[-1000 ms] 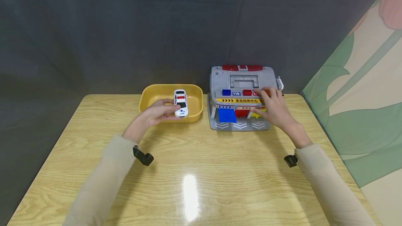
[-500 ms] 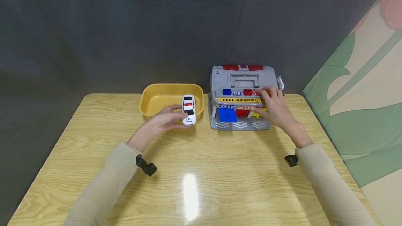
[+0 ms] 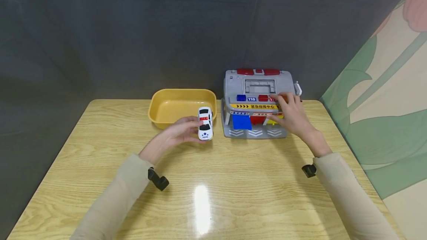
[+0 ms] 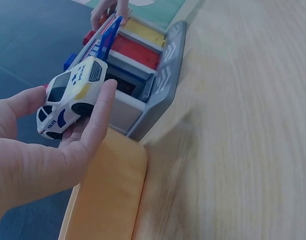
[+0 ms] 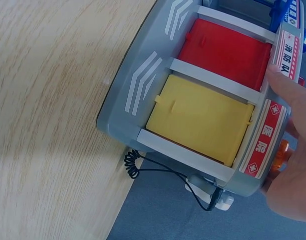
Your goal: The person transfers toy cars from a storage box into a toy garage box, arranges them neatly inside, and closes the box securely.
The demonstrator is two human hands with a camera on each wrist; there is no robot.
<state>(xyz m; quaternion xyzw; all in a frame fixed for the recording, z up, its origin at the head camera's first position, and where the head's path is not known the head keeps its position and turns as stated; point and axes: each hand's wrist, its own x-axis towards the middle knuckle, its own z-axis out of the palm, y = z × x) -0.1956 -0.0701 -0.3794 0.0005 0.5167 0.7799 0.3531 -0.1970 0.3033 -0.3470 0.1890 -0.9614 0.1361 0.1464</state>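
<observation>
My left hand [image 3: 180, 132] holds a white toy police car [image 3: 205, 132] with a red roof light, thumb on its roof and fingers along its underside. The car hangs in front of the yellow bin's right corner, its nose toward me. To the right stands a grey toy garage [image 3: 283, 79]. My right hand [image 3: 294, 116] grips its front upper edge, thumb on the front and fingertips on the roof by an orange button [image 5: 280, 154]. The blue door [image 3: 241, 122] is raised outward; the red door [image 5: 225, 52] and yellow door [image 5: 200, 120] are closed.
A yellow plastic bin [image 3: 156, 116] sits left of the garage at the table's back edge. A white handset [image 5: 207, 192] on a coiled black cord hangs at the garage's right side. Dark cloth [image 3: 166, 29] rises behind the wooden table [image 3: 233, 180].
My left hand has moved right and toward me with the police car, from over the bin to its front right corner. The right hand has stayed on the garage.
</observation>
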